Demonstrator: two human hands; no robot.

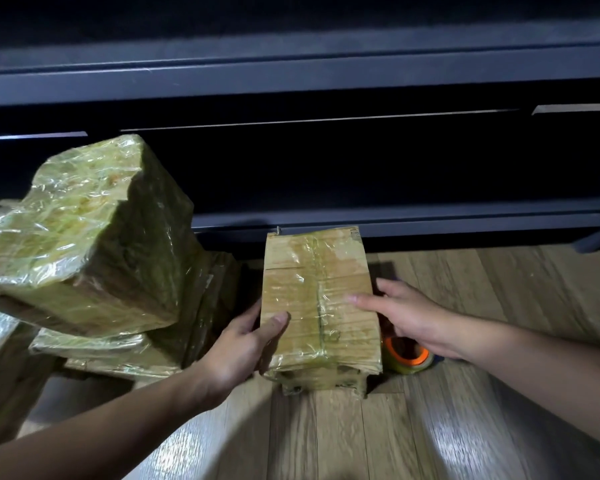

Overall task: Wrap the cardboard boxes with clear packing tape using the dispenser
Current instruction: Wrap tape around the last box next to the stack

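A small cardboard box (317,299) stands on the wooden floor in the middle of the head view, with clear tape in strips across its top. My left hand (246,344) grips its left side, thumb on top and fingers down the side. At the box's right edge my right hand (406,313) lies with straight fingers, the thumb touching the taped top. A tape roll with an orange core (407,356) sits on the floor just right of the box, partly hidden under my right wrist.
A stack of tape-wrapped boxes (94,230) fills the left side, with more wrapped packages (108,351) beneath it. A dark low cabinet (361,161) runs across the back, right behind the box. Bare wooden floor (326,438) lies in front.
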